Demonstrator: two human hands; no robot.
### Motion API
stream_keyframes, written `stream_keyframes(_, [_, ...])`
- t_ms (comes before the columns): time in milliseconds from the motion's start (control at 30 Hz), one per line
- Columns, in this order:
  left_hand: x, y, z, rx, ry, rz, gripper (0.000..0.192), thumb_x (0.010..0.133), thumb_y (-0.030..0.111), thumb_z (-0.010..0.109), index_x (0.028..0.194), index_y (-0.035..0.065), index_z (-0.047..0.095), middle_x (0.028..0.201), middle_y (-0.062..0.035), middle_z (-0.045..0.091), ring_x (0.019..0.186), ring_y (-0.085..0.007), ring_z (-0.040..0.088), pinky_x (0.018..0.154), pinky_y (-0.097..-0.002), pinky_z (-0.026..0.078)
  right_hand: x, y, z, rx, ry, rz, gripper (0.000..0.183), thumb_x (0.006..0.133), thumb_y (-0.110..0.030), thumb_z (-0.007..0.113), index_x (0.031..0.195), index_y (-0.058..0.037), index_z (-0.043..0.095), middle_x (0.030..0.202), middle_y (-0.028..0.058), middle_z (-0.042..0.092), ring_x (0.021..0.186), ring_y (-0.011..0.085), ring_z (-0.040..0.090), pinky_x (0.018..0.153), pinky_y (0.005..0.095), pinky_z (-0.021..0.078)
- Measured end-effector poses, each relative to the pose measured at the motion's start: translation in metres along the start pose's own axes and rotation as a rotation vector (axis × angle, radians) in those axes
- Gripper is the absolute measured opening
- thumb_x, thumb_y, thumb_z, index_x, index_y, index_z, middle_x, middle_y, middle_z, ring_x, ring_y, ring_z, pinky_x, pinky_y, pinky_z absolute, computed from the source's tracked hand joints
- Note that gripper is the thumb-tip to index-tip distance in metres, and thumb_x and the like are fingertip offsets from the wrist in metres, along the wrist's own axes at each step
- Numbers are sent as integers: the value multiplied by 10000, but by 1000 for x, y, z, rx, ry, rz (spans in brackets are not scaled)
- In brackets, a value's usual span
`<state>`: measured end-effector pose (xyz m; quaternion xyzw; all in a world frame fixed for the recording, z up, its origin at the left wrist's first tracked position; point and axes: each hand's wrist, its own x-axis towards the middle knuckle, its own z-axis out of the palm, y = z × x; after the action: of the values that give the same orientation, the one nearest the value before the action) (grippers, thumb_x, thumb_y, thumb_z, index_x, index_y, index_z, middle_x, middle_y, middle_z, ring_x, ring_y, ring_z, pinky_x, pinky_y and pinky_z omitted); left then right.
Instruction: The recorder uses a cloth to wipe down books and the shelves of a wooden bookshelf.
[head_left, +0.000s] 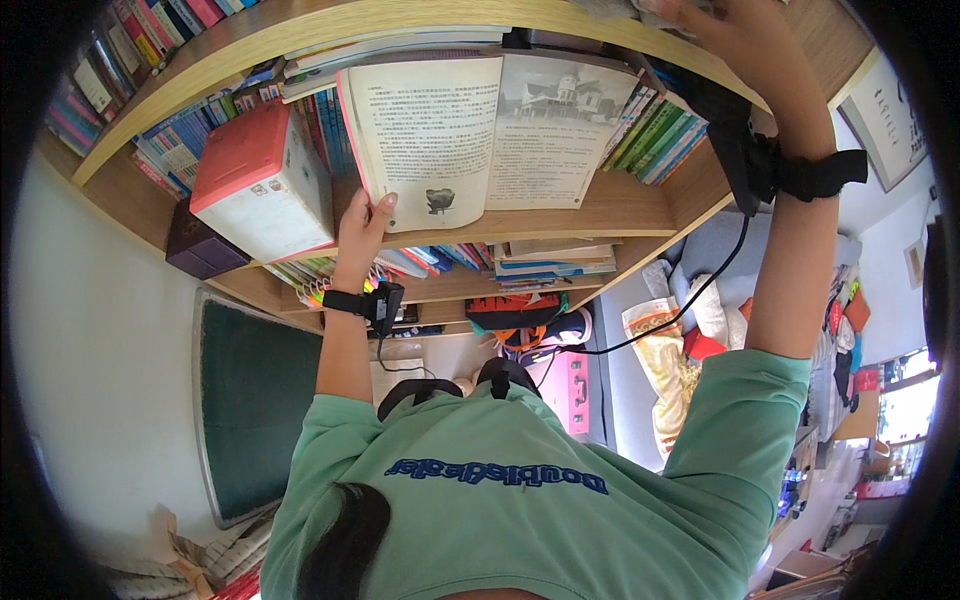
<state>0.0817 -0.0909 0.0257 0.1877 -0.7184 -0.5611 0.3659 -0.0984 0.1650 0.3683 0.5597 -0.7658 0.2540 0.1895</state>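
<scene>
My left hand (365, 225) grips an open book (427, 135) by its lower left corner, thumb over the page and fingers behind the pink-edged cover. The left page bears print and a small drawing; the right one has a picture of a house above text. The book tilts up in front of the middle shelf (630, 206). At the top right, my right hand (739, 37) holds a grey cloth (671, 16) against the upper shelf (465, 16). The frame's top edge cuts off part of that hand and cloth.
A red-and-white box (262, 187) stands left of the book, beside a dark box (201, 236). Green and blue books (660, 139) lean at the right. A black cable (675, 319) hangs from my right wrist device (739, 146). A green chalkboard (255, 405) is at lower left.
</scene>
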Motion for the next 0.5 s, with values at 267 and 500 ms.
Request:
stream_keyframes(267, [0, 2, 0, 6, -2, 24, 284, 931, 267, 583, 1013, -4, 551, 807, -4, 556, 731, -64, 473, 659, -223, 404, -5, 0, 20, -316, 332, -263, 352, 781, -142, 720, 1056, 35, 589, 984, 172, 633, 840, 272, 616, 754, 336, 492])
stream_keyframes(500, [1, 2, 5, -32, 7, 32, 278, 927, 260, 585, 993, -9, 558, 789, 3, 551, 712, -65, 466, 648, -233, 405, -10, -17, 16, -42, 224, 122, 396, 792, -191, 719, 1093, 23, 576, 996, 186, 636, 928, 302, 622, 800, 346, 481])
